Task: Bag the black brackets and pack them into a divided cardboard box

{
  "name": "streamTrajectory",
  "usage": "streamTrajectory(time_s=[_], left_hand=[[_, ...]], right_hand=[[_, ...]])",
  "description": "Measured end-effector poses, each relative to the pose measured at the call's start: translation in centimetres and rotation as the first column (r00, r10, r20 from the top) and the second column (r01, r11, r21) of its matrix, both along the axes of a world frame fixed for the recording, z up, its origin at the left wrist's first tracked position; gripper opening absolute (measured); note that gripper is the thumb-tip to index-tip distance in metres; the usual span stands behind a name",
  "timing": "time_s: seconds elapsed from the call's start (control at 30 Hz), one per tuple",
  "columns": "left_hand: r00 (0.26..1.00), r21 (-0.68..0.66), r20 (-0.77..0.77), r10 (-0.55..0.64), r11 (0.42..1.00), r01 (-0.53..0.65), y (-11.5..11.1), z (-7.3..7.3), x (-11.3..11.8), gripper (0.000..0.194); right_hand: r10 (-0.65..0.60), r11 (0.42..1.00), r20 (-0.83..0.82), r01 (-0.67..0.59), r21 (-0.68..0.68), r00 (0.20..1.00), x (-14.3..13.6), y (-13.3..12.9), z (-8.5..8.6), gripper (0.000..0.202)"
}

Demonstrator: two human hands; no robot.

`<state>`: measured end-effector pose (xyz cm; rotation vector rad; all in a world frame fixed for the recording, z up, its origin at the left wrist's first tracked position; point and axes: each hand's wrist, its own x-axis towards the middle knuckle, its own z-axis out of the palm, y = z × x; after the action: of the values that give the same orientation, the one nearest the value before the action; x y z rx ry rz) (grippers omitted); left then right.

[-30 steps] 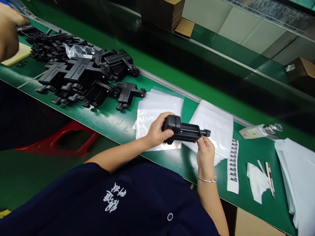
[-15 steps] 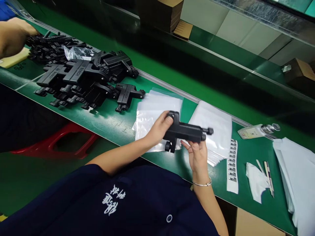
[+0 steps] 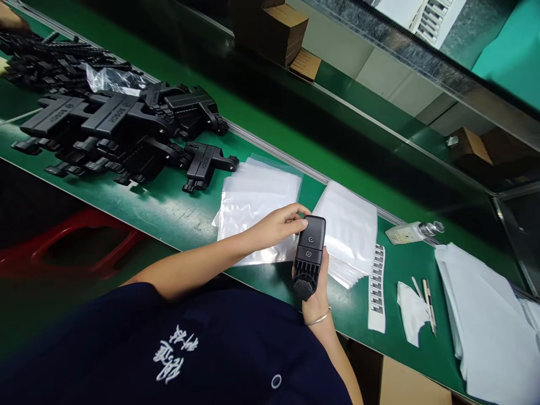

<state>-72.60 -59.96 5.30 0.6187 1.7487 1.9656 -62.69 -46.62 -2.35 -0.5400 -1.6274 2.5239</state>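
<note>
While my right hand (image 3: 319, 288) grips one mount (image 3: 312, 239) and my left hand (image 3: 279, 224) pinches its top, I judge its handling unfinished; piled mounts (image 3: 113, 116) lie left of both.

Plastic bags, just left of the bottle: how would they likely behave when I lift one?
The plastic bags look thin, so one would probably sag. Their glossy shine suggests they may slip. Their edges lie close together, so neighbours might slide along.
</note>
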Motion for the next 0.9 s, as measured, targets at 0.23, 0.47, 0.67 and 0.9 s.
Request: streamTrajectory(time_s=[0.23, 0.47, 0.67, 0.9], left_hand=[[0.979, -0.032, -0.136, -0.153, 0.988, 0.150, -2.7, 0.7, 0.8, 0.065], [0.973, -0.022, -0.128, -0.194, 0.981, 0.193, -5.1, -0.2, 1.5, 0.074], [0.866, 0.306, 0.458, -0.203, 0.950, 0.060, -3.9, -2.5, 1.1, 0.066], [0.662, 0.362, 0.713, -0.232, 0.930, -0.064, -3.5, -4.6, 1.2, 0.040]], right_hand=[[-0.136, 0.989, -0.153, 0.125, -0.080, 0.979, 0.5, 1.0, -0.6, 0.043], [-0.002, 0.998, -0.295, 0.021, 0.061, 0.956, 1.2, 2.7, 1.0, 0.063], [-0.036, 0.984, -0.206, 0.070, 0.162, 0.978, 0.5, 2.6, 2.4, 0.053], [-0.063, 0.968, -0.206, 0.110, 0.224, 0.977, 0.4, 2.3, 3.2, 0.040]])
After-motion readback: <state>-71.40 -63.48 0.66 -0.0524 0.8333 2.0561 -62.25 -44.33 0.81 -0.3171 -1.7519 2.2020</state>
